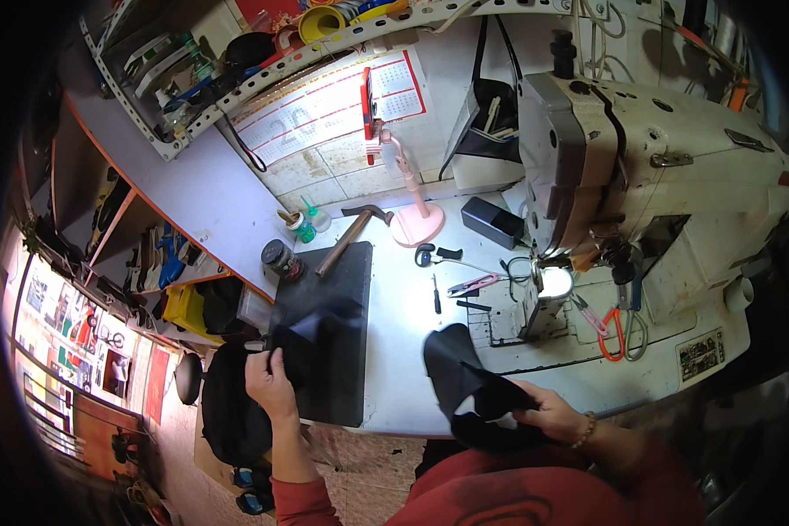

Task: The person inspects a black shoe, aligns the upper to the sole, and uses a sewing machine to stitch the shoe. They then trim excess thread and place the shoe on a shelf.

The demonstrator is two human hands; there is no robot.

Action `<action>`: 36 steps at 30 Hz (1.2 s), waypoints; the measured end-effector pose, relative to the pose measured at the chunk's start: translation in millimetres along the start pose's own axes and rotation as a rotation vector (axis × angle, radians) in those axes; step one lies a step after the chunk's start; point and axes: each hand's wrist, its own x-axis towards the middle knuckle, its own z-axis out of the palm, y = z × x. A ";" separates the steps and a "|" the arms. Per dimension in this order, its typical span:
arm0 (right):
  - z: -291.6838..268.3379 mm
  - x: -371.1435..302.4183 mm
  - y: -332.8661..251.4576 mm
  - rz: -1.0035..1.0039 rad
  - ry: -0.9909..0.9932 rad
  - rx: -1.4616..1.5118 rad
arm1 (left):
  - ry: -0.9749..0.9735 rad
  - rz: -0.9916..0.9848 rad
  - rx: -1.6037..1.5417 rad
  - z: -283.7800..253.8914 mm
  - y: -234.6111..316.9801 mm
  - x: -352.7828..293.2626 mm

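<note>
My left hand (272,386) is closed, thumb against fingers, on the edge of a black fabric piece (311,337). That piece is smeared by motion over the black mat (346,368) at the table's left. Near the front edge my right hand (552,414) grips a second black piece (465,368), folded and open in the middle, which looks like cloth or thin leather. Its upper end rests on or just above the white table; I cannot tell which. A beaded bracelet (588,430) circles my right wrist.
At the right stands a large sewing machine (579,175) with its lamp lit. Around it lie orange-handled scissors (612,337), pink snips (475,286) and a screwdriver (437,294). A hammer (346,241), dark jar (280,260), pink stand (418,225) and black box (493,223) sit farther back.
</note>
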 end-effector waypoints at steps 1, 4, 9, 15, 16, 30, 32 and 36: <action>11.1 14.0 -0.4 -0.008 0.002 -0.008 | 0.077 0.043 0.032 -0.1 0.4 4.1; 47.9 64.6 -0.3 -0.027 0.074 0.029 | 0.214 0.066 0.125 2.8 0.3 15.8; 87.0 154.6 17.8 -0.356 -0.012 -0.624 | -0.022 0.056 0.141 18.0 -4.5 17.8; 16.4 213.3 14.0 -0.303 0.375 -0.930 | -0.054 -0.011 -0.011 -6.9 7.7 -24.2; 2.1 227.8 8.2 -0.266 0.507 -0.928 | -0.078 0.006 -0.039 -11.3 13.2 -36.3; -79.4 339.7 -14.7 0.275 0.731 -1.431 | -0.344 0.346 -0.426 32.2 69.2 -137.0; -79.7 336.0 -13.7 0.294 0.725 -1.402 | -0.378 0.348 -0.453 36.1 71.9 -134.8; -72.3 329.3 -6.9 0.181 0.778 -1.329 | -0.494 0.279 -0.522 41.6 82.9 -129.6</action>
